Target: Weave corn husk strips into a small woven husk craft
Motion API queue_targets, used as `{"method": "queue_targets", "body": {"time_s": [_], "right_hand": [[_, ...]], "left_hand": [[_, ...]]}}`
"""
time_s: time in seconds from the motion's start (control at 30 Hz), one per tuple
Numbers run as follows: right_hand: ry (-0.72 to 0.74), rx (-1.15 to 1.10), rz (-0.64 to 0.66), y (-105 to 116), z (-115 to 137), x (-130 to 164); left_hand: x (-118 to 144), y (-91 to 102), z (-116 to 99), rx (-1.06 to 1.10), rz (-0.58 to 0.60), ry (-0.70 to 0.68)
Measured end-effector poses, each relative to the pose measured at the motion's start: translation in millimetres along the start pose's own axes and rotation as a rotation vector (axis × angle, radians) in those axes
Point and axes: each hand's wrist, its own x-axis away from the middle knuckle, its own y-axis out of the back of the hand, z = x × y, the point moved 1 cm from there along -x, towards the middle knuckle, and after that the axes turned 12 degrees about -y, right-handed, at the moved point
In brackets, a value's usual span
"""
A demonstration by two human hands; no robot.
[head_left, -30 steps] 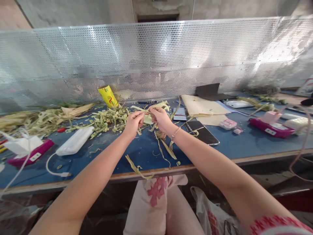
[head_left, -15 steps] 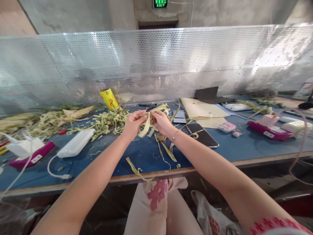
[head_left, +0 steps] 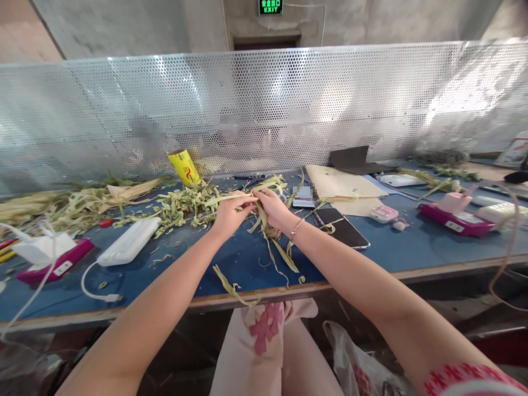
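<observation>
Both my hands meet above the blue table (head_left: 243, 269), with their fingertips almost touching. My left hand (head_left: 231, 215) pinches a pale dried leaf strip, which looks like corn husk (head_left: 236, 197), lying across the tops of the fingers. My right hand (head_left: 272, 208) is closed on the same strip at its other side; some of the grip is hidden by the fingers. Below the right hand rests a small coiled bundle (head_left: 272, 232) of twisted fibre with loose ends trailing towards me. A separate strip (head_left: 226, 281) hangs over the table's front edge.
Heaps of shredded husk (head_left: 185, 206) lie left, beside a yellow tube (head_left: 185, 168). A white power bank (head_left: 128, 242) and cabled power strip (head_left: 55, 263) are nearer. At right are a dark tablet (head_left: 344, 230), papers (head_left: 342, 184) and another power strip (head_left: 454, 220). A perforated screen (head_left: 264, 104) stands behind.
The strip's hanging loop between my hands is gone; the strip now stretches leftwards over my left hand. My left hand has turned slightly and shifted a little lower. My right hand has barely moved.
</observation>
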Motion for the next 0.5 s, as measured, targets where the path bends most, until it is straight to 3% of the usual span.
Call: {"method": "queue_targets", "body": {"time_s": [0.13, 0.5], "right_hand": [[-0.018, 0.020, -0.016, 1.1, -0.6, -0.4], [-0.029, 0.167, -0.006, 7.4, -5.1, -8.0]], "left_hand": [[-0.2, 0.5, -0.2, -0.115, 0.056, -0.056], [1.2, -1.1, 3.9, -0.117, 0.049, 0.129]]}}
